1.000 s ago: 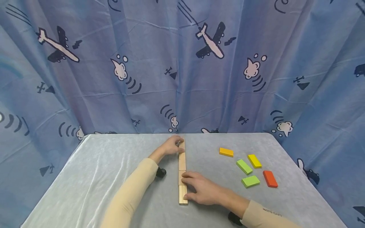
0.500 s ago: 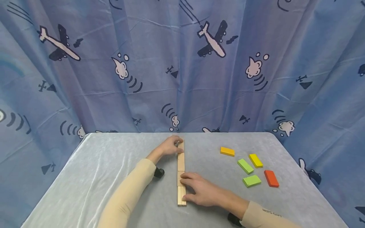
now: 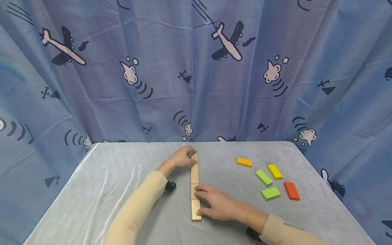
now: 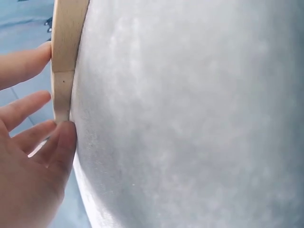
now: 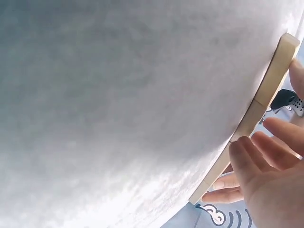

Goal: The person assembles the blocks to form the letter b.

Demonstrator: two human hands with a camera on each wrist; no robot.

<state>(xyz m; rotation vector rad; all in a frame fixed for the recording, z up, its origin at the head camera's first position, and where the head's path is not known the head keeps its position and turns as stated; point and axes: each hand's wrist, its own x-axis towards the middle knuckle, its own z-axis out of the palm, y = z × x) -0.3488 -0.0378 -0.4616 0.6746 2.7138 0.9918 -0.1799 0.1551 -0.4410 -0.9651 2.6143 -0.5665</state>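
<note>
- Nearest me, at the bottom centre of the frame, starts the row of wooden blocks point(image 3: 195, 174): four pieces end to end on the grey cloth point(image 3: 147, 204), running up to just below mid-frame
- I read the step in hand as squaring that row, since both hands touch it and the joints look closed
- The right hand point(image 3: 218, 204), lower centre, has its fingers apart, thumb against the side of the nearest piece and fingertips at the next; I see no clamp round the wood
- In the right of the frame, well apart from the row, lie the red block point(image 3: 292, 191), two lime-green blocks point(image 3: 271, 193), the yellow block point(image 3: 275, 172) and the orange block point(image 3: 244, 162), with no hand on them
- The left hand point(image 3: 182, 157), just below mid-frame, has spread fingers resting along the far piece and at its end; to me it steadies rather than clamps
- My judgement: the next move calls for light, even pressure and a clean lift-off, as a sideways brush could skew the row
- Behind everything, the blue curtain point(image 3: 159, 68) fills the upper frame
</note>
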